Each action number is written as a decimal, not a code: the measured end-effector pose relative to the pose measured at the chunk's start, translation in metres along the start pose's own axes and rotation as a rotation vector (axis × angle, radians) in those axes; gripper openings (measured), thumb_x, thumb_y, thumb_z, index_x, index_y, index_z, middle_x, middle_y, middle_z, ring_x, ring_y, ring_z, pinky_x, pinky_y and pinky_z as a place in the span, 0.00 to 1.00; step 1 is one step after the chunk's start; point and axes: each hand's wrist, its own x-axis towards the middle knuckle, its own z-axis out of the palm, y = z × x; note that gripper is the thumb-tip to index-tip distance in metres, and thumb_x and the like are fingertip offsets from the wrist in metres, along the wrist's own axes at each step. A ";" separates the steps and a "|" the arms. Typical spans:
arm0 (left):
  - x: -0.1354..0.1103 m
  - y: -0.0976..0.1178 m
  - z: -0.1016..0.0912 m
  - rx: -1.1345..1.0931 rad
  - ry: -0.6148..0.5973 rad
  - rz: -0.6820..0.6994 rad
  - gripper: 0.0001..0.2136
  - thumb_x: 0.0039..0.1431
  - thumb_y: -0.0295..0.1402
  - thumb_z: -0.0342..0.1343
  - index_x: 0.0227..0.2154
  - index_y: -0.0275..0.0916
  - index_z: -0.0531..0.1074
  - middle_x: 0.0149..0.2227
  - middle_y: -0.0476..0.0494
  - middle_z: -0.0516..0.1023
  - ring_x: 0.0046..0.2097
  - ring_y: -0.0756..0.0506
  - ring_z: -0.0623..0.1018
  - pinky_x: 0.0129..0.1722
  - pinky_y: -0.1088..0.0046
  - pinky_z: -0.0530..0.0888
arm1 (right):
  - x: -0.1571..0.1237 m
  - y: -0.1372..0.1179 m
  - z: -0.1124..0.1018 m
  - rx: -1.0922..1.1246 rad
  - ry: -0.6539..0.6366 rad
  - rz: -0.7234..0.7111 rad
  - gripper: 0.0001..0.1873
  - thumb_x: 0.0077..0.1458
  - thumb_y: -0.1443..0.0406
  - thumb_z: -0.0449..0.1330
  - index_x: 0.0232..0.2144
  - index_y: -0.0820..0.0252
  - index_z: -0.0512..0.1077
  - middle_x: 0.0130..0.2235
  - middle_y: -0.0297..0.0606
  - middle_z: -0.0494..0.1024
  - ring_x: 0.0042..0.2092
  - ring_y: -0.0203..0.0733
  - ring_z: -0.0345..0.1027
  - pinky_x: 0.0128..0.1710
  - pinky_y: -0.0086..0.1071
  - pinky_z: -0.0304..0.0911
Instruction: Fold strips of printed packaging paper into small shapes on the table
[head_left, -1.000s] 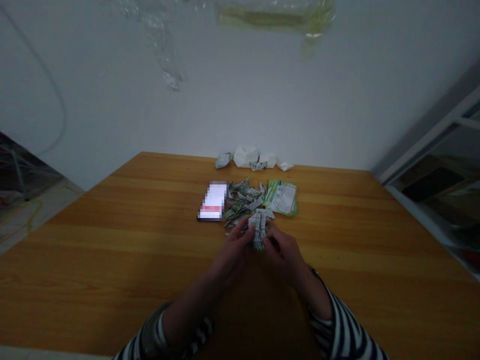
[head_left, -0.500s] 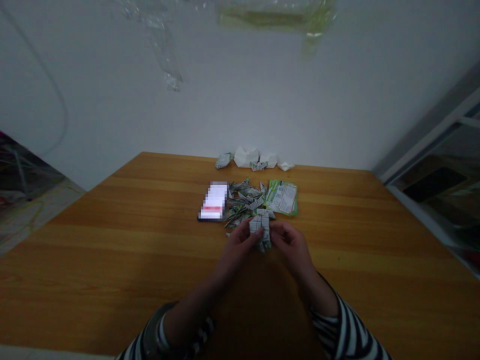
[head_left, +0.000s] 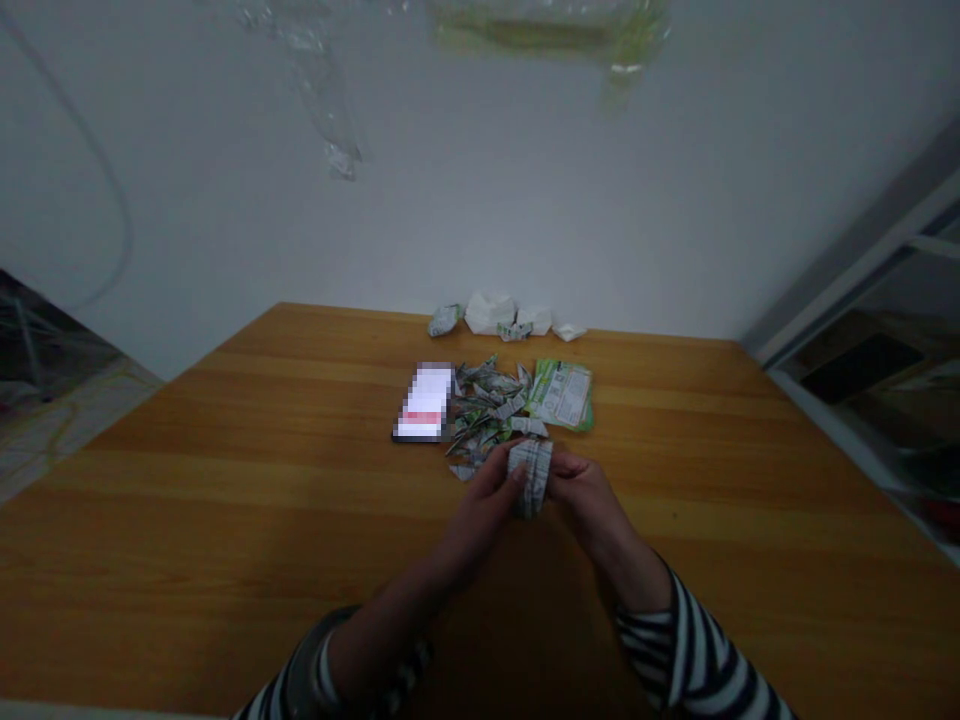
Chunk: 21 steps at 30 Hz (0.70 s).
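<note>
A small folded piece of printed paper [head_left: 532,474], creased and whitish-grey, is held between both hands above the wooden table [head_left: 315,560]. My left hand [head_left: 491,495] pinches its left side, the thumb lying across the front. At its right edge my right hand [head_left: 589,495] grips it with thumb and fingers closed; some fingertips are hidden behind the paper. Just beyond my hands lies a pile of folded printed paper pieces [head_left: 491,400] in grey, white and green. Right of the pile rests a stack of flat green-and-white printed sheets [head_left: 562,393].
A phone [head_left: 425,402] with a lit, blurred screen lies left of the pile. Along the back edge, by the wall [head_left: 480,190], sit crumpled white tissues [head_left: 490,314] and a crumpled printed paper [head_left: 445,320]. A framed shelf [head_left: 862,350] stands at the right.
The folded paper has turned and shows a wider face, slightly lower and further right. Both hands have shifted a little to the right with it.
</note>
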 end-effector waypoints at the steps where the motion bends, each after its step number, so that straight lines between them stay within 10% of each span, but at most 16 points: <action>1: 0.001 0.002 -0.001 -0.056 0.011 -0.028 0.18 0.54 0.40 0.62 0.47 0.40 0.71 0.45 0.41 0.78 0.47 0.41 0.77 0.45 0.66 0.73 | 0.000 -0.003 -0.001 0.016 0.003 -0.001 0.11 0.37 0.67 0.72 0.29 0.59 0.81 0.30 0.37 0.83 0.28 0.39 0.74 0.31 0.30 0.67; 8: 0.005 0.016 -0.010 0.114 0.218 0.000 0.28 0.52 0.41 0.62 0.55 0.43 0.61 0.22 0.57 0.70 0.20 0.53 0.70 0.22 0.79 0.67 | -0.003 -0.017 -0.002 0.162 0.020 0.064 0.15 0.35 0.70 0.72 0.31 0.58 0.82 0.33 0.35 0.84 0.34 0.38 0.75 0.37 0.28 0.67; 14: 0.000 0.020 -0.002 0.412 0.174 0.212 0.22 0.49 0.33 0.65 0.47 0.40 0.69 0.41 0.45 0.78 0.41 0.44 0.77 0.40 0.70 0.73 | -0.005 -0.008 0.005 0.120 -0.062 0.054 0.14 0.37 0.68 0.73 0.32 0.57 0.81 0.34 0.35 0.84 0.33 0.37 0.74 0.34 0.26 0.66; 21: -0.001 0.018 -0.003 0.450 0.136 0.221 0.19 0.51 0.33 0.63 0.47 0.41 0.68 0.39 0.46 0.78 0.39 0.44 0.78 0.38 0.69 0.74 | -0.005 -0.006 0.004 0.067 -0.054 0.035 0.13 0.41 0.65 0.72 0.34 0.57 0.81 0.36 0.37 0.83 0.34 0.39 0.74 0.33 0.28 0.66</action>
